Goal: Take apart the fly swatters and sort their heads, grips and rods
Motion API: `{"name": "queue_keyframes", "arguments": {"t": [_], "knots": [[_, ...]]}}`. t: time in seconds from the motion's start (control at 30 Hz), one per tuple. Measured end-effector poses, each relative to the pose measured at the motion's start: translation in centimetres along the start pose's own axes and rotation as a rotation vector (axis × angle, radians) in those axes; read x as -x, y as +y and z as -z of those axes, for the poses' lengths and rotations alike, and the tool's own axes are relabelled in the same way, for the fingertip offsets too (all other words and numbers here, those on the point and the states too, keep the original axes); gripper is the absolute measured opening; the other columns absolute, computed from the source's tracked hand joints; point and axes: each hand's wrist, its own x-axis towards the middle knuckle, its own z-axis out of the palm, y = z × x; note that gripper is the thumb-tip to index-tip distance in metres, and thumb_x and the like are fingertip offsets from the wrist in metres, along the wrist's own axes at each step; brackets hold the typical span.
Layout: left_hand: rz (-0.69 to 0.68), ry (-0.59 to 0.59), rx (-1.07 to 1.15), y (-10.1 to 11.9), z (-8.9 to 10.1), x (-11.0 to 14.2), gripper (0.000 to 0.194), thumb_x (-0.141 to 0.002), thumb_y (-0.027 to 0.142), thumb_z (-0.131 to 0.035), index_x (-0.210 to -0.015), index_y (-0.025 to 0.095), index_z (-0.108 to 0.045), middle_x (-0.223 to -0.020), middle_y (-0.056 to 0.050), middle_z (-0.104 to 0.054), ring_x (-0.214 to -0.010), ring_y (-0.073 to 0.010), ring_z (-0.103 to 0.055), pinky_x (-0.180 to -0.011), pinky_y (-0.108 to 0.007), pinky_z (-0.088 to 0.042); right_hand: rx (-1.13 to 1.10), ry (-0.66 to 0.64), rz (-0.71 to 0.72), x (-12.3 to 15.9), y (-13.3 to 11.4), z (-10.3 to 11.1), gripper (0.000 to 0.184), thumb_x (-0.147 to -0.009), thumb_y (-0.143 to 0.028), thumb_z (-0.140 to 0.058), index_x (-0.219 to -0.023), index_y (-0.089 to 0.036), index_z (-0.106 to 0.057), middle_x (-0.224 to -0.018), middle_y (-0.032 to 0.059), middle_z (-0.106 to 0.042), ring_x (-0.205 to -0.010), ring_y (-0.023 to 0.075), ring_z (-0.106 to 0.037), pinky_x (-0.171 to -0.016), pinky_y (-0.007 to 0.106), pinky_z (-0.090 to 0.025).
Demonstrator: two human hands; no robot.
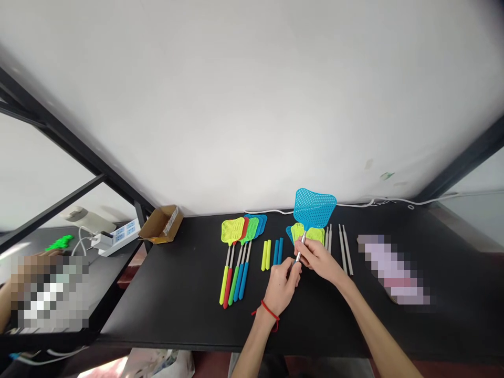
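A blue fly swatter (315,207) with a metal shaft is raised over the black table. My right hand (317,256) pinches its shaft just below the mesh head. Lower down, my left hand (282,283), with a red cord at the wrist, is closed around the handle end, which its fingers mostly hide. Behind my hands lie loose swatter heads, a yellow-green one (316,235) on top of a blue one. Two blue handle grips (277,251) and two yellow-green grips (266,255) rest left of my hands. Metal rods (345,249) lie to the right.
Several complete fly swatters (236,268) in yellow, red, green and blue lie fanned on the table's left. A cardboard box (161,224) stands at the back left. Beyond the black frame are a power strip (122,236) and another person's hand. A blurred object (394,270) lies right.
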Motion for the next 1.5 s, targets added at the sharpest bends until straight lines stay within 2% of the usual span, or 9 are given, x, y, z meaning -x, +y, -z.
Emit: {"name": "queue_keyframes", "arguments": {"t": [0.47,0.77,0.93,1.07,1.13,1.2,1.33,1.4,1.5], "knots": [[0.067,-0.16,0.34,0.8,0.3,-0.3,0.048,-0.1,0.058,-0.041,-0.079,0.017,-0.05,-0.053,0.005,-0.039,-0.05,-0.0085,-0.032,-0.054,-0.025,-0.027,-0.139,0.062,0.043,0.5,0.4,-0.2,0.043,-0.099,-0.056,-0.051,-0.076,-0.02,-0.054,-0.051,-0.0076,-0.034,-0.045,0.0093,-0.029,-0.045,0.025,-0.025],[0.19,-0.345,0.669,0.4,0.7,-0.3,0.048,-0.098,0.059,-0.047,-0.077,0.017,-0.052,-0.049,0.008,-0.033,-0.042,-0.0063,-0.025,-0.046,-0.023,-0.025,-0.222,0.08,0.074,0.6,0.4,0.4,0.041,-0.1,-0.052,-0.052,-0.076,-0.02,-0.055,-0.051,-0.0067,-0.035,-0.044,0.0086,-0.03,-0.045,0.025,-0.022],[0.274,-0.412,0.708,0.3,1.2,0.3,0.051,-0.096,0.062,-0.049,-0.072,0.017,-0.052,-0.045,0.009,-0.028,-0.04,-0.0058,-0.022,-0.044,-0.023,-0.023,-0.348,0.131,0.105,0.3,0.4,1.4,0.038,-0.099,-0.051,-0.055,-0.077,-0.021,-0.054,-0.053,-0.0068,-0.034,-0.044,0.0082,-0.026,-0.045,0.026,-0.017],[0.302,-0.45,0.73,-0.3,2.2,1.2,0.049,-0.097,0.055,-0.049,-0.066,0.017,-0.052,-0.043,0.009,-0.022,-0.038,-0.0058,-0.016,-0.042,-0.025,-0.016,-0.382,0.213,0.134,0.3,0.1,2.3,0.037,-0.099,-0.05,-0.056,-0.077,-0.021,-0.053,-0.053,-0.0065,-0.034,-0.045,0.0088,-0.027,-0.045,0.026,-0.017],[0.281,-0.37,0.688,-0.5,3.1,1.8,0.048,-0.098,0.05,-0.046,-0.066,0.016,-0.054,-0.043,0.008,-0.025,-0.038,-0.0065,-0.018,-0.043,-0.025,-0.018,-0.379,0.248,0.151,0.3,0.0,2.6,0.037,-0.1,-0.049,-0.054,-0.076,-0.021,-0.053,-0.053,-0.0067,-0.033,-0.045,0.0087,-0.026,-0.045,0.026,-0.017],[0.229,-0.176,0.567,-0.3,4.2,2.5,0.047,-0.101,0.047,-0.039,-0.072,0.015,-0.058,-0.046,0.006,-0.032,-0.041,-0.008,-0.025,-0.047,-0.025,-0.025,-0.36,0.245,0.145,0.3,0.1,2.6,0.037,-0.1,-0.049,-0.055,-0.076,-0.021,-0.053,-0.053,-0.0068,-0.033,-0.045,0.0085,-0.026,-0.045,0.026,-0.017],[0.144,0.205,0.026,0.6,6.3,2.8,0.038,-0.102,0.044,-0.04,-0.092,0.017,-0.064,-0.062,0.001,-0.049,-0.058,-0.013,-0.047,-0.059,-0.025,-0.036,-0.34,0.186,0.1,0.0,0.7,2.2,0.039,-0.097,-0.052,-0.058,-0.075,-0.021,-0.053,-0.054,-0.0067,-0.033,-0.044,0.0083,-0.026,-0.045,0.026,-0.017],[0.128,0.313,-0.275,0.6,7.0,2.1,0.033,-0.1,0.042,-0.045,-0.094,0.018,-0.066,-0.076,-0.003,-0.058,-0.067,-0.0157,-0.055,-0.062,-0.027,-0.039,-0.336,0.16,0.088,-0.1,1.1,2.0,0.04,-0.097,-0.053,-0.059,-0.074,-0.02,-0.053,-0.053,-0.0068,-0.033,-0.044,0.0078,-0.026,-0.044,0.026,-0.017],[0.12,0.384,-0.577,-0.3,7.5,0.6,0.029,-0.099,0.037,-0.045,-0.1,0.018,-0.067,-0.093,-0.008,-0.061,-0.073,-0.0187,-0.06,-0.065,-0.029,-0.044,-0.331,0.127,0.076,-0.3,1.4,1.8,0.04,-0.098,-0.051,-0.058,-0.074,-0.02,-0.054,-0.052,-0.0072,-0.032,-0.042,0.007,-0.025,-0.044,0.026,-0.016]]}}
